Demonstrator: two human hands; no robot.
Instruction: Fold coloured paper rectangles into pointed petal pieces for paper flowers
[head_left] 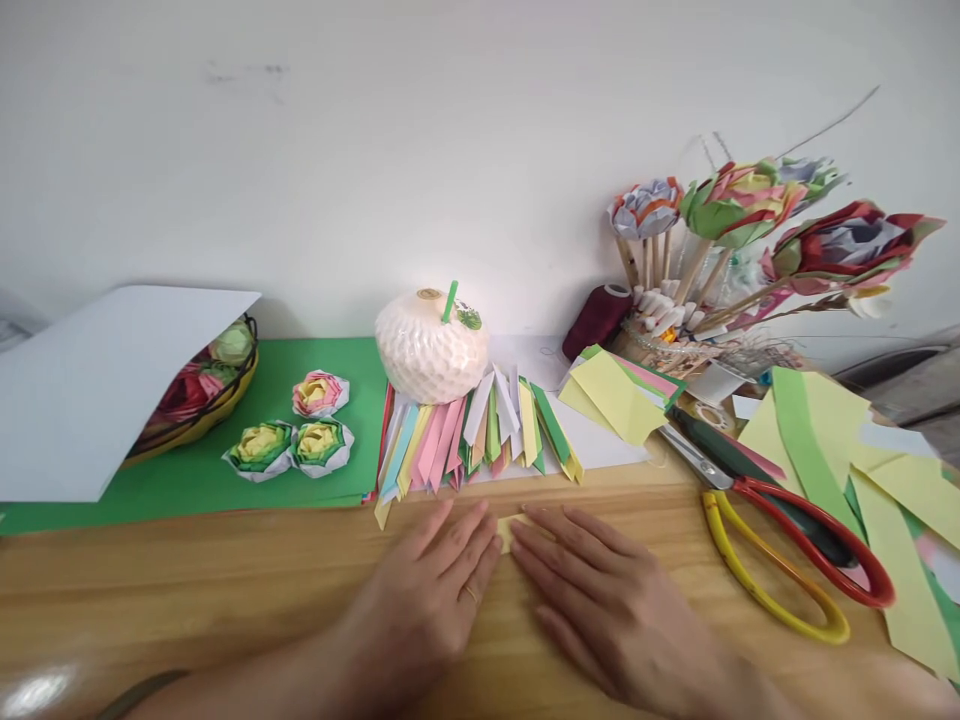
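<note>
A small piece of pale yellow paper (508, 532) lies on the wooden table, mostly hidden under my fingers. My left hand (427, 595) lies flat with fingers stretched out, its fingertips at the paper's left side. My right hand (604, 595) is flat too, its fingers resting over the right part of the paper. Just beyond my fingers is a row of folded paper strips (439, 440) in pink, yellow, green, white and blue. Their far ends lie against a white, scaly-textured round container (431, 350) with a green stick on top.
Red-and-yellow-handled scissors (795, 545) lie at right beside cut paper pieces (817, 420). Behind them stand paper flowers (742, 200) and a maroon thread spool (598, 318). Three small paper flowers (319, 442) sit on green sheets (300, 360); white paper (112, 390) partly covers a basket (244, 390).
</note>
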